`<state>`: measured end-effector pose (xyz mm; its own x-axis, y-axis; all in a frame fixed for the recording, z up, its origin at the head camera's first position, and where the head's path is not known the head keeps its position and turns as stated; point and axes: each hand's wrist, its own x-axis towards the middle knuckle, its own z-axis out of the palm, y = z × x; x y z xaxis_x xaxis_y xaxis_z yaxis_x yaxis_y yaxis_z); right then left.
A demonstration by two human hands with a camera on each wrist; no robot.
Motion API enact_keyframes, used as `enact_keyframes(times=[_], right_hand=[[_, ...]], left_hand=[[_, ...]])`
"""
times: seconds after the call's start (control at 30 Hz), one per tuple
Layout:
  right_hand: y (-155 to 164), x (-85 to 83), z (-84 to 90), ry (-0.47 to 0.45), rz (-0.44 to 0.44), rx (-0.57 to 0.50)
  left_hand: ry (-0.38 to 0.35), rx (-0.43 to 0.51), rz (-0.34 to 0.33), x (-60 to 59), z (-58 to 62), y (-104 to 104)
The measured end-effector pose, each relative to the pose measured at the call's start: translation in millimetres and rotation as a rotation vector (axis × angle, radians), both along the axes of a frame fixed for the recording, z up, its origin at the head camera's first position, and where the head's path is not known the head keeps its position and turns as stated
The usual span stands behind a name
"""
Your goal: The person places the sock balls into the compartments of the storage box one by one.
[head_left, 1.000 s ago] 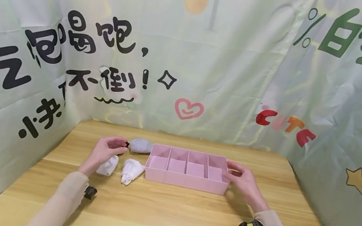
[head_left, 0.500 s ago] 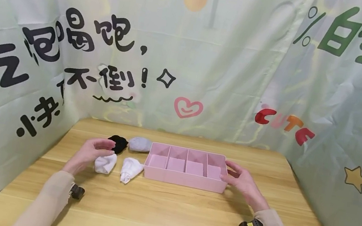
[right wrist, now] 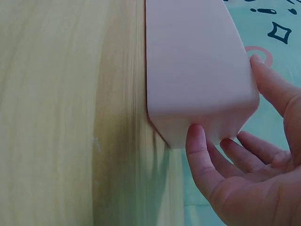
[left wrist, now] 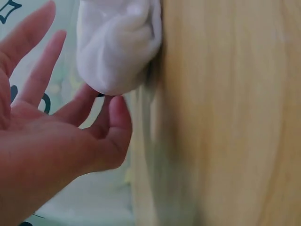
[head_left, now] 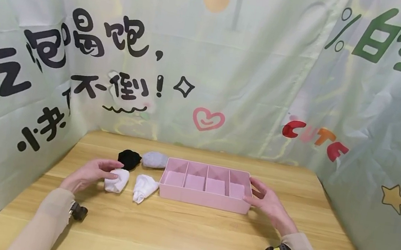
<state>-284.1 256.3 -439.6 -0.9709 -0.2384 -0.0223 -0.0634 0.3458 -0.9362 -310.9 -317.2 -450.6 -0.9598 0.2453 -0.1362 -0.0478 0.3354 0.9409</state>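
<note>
My left hand [head_left: 90,173] is at the left end of a rolled white sock [head_left: 116,180], fingers loosely bent. In the left wrist view its fingertips are right by the end of that white sock [left wrist: 117,49]; whether they press on it I cannot tell. A rolled black sock [head_left: 129,159] lies just behind, a grey one [head_left: 155,159] beside it, and a second white one [head_left: 145,188] to the right. My right hand [head_left: 268,202] rests its fingertips against the right end of a pink box [head_left: 205,199] with dividers. The right wrist view shows the fingers [right wrist: 197,150] at that end wall.
Everything stands on a wooden table [head_left: 183,239]. Printed cloth [head_left: 168,129] hangs behind it and along both sides. The grey sock and the front-right white sock lie close to the box's left end.
My left hand has moved left and nearer, off the black sock it partly covered, and has come down to the left white sock. The right hand stays at the box.
</note>
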Motion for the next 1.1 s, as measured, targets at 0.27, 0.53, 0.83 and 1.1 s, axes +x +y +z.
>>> enact_keyframes(times=[0.27, 0.53, 0.83, 1.1], right_hand=[[-0.7, -0.4, 0.5, 0.004, 0.008, -0.002], [0.2, -1.7, -0.7, -0.014, 0.017, -0.020], [2.1, -2.3, -1.6, -0.023, 0.022, -0.020], [2.9, -0.8, -1.1, -0.029, 0.029, -0.023]], left_hand=[[-0.057, 0.053, -0.078, -2.5, -2.0, -2.4], [-0.073, 0.028, -0.098, -4.5, -1.9, -2.9], [-0.084, 0.020, -0.129, -5.5, 0.5, -4.6], [-0.079, 0.003, -0.114, -5.8, 3.1, -3.8]])
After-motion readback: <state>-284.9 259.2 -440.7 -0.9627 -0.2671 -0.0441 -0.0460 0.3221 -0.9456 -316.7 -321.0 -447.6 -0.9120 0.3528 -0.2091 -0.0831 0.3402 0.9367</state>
